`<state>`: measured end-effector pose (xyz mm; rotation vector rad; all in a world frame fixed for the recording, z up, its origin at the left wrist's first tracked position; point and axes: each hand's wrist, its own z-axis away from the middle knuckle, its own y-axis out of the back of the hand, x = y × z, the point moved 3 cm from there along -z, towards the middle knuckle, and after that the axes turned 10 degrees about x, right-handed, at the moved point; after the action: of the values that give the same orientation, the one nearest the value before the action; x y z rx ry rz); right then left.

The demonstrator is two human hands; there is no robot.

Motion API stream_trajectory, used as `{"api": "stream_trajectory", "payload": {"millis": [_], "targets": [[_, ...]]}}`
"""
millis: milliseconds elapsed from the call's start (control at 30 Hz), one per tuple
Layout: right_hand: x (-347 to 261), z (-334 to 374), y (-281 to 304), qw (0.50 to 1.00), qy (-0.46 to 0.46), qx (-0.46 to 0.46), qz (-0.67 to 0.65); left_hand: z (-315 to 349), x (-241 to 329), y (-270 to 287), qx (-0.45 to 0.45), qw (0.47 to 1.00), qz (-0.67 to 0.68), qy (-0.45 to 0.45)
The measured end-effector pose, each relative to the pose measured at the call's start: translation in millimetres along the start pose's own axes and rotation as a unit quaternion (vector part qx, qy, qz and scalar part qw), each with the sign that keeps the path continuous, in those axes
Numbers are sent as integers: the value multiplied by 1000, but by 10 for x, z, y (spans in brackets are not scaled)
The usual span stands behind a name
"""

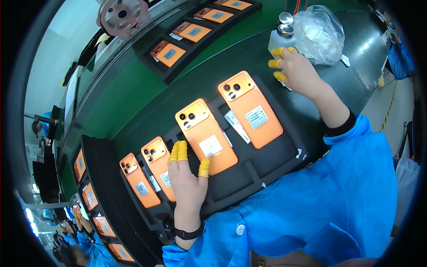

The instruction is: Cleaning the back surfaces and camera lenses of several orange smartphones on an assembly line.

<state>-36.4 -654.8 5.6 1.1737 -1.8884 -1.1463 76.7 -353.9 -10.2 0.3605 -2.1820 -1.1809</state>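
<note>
Yellow-capped fingers [179, 152] of the left hand [189, 183] are pressed together, thumb apart, beside an orange phone [206, 137]; the right hand's [300, 72] are spread near a white container [275, 41]. Four phones are held in a black tray [249, 171].

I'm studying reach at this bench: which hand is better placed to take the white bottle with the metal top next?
Probably the right hand: its spread, yellow-capped fingers are close to the white bottle. The left hand is farther off, by the orange smartphones in the black tray.
</note>
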Motion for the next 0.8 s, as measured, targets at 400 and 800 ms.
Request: {"api": "stream_trajectory", "payload": {"millis": [400, 800], "targets": [[-461, 89, 77, 976, 22, 162, -143, -52, 55, -181, -100, 994, -39, -12], [165, 24, 103, 992, -119, 8, -42, -63, 26, -196, -120, 988, -97, -6]]}}
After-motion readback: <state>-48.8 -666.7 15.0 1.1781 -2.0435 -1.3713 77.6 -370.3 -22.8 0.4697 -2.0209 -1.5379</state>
